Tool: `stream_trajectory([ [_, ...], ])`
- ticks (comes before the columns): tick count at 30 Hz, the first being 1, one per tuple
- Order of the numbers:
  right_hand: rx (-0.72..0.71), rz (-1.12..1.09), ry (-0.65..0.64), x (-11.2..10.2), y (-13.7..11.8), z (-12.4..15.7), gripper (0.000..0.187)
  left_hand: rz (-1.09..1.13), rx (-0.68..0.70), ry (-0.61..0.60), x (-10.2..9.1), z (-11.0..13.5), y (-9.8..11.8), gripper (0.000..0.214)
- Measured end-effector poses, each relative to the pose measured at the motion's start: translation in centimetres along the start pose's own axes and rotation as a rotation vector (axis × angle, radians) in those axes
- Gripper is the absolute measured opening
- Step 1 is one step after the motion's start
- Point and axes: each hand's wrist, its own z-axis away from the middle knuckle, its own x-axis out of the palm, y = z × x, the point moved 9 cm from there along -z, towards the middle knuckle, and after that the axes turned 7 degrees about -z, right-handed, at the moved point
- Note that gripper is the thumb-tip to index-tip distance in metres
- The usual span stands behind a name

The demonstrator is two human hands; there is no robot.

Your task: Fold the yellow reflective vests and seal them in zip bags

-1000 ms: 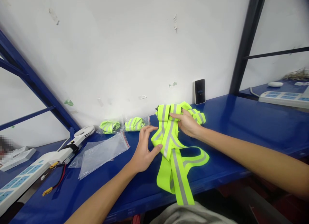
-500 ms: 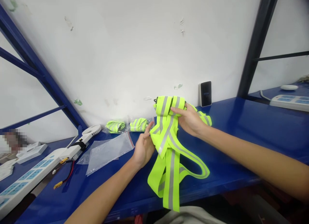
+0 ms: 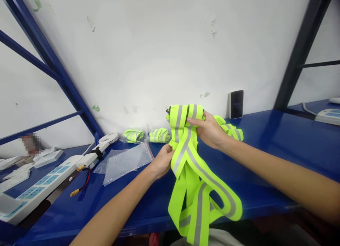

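A neon yellow-green reflective strap vest (image 3: 183, 155) with grey stripes hangs in front of me, its upper part folded and its loops dangling over the table's front edge. My right hand (image 3: 209, 129) grips the folded top, thumb in front. At the left side of the folds, my left hand (image 3: 162, 161) is closed on the straps, with some fingertips hidden behind them. A black buckle (image 3: 168, 110) sticks out at the top left. Behind my right hand, more straps of the same kind (image 3: 233, 131) lie on the table.
Two bagged neon bundles (image 3: 133, 135) sit by the wall. Clear zip bags (image 3: 129, 162) lie on the blue table (image 3: 265, 157), left of my hands. A power strip (image 3: 44, 184), a small white fan (image 3: 108, 137) and a yellow-ended cable (image 3: 84, 182) are further left. A black-fronted device (image 3: 236, 104) leans at the back.
My left hand has closed from spread fingers onto the straps. The dangling loops have swung lower and to the right. The view has turned slightly left.
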Motion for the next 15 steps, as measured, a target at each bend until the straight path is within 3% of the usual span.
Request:
stream_trajectory([
  [6,-0.052,0.141,-0.195,0.2,0.3,0.6,0.036,-0.091,-0.044,-0.195,1.2,0.4,-0.8,0.046],
  [11,-0.196,0.49,-0.32,0.1,0.3,1.0,0.032,-0.053,-0.061,-0.183,1.4,0.4,-1.1,0.042],
  [15,-0.239,0.582,-0.339,0.0,0.7,1.2,0.03,0.159,-0.06,-0.153,1.1,0.1,-0.8,0.034],
])
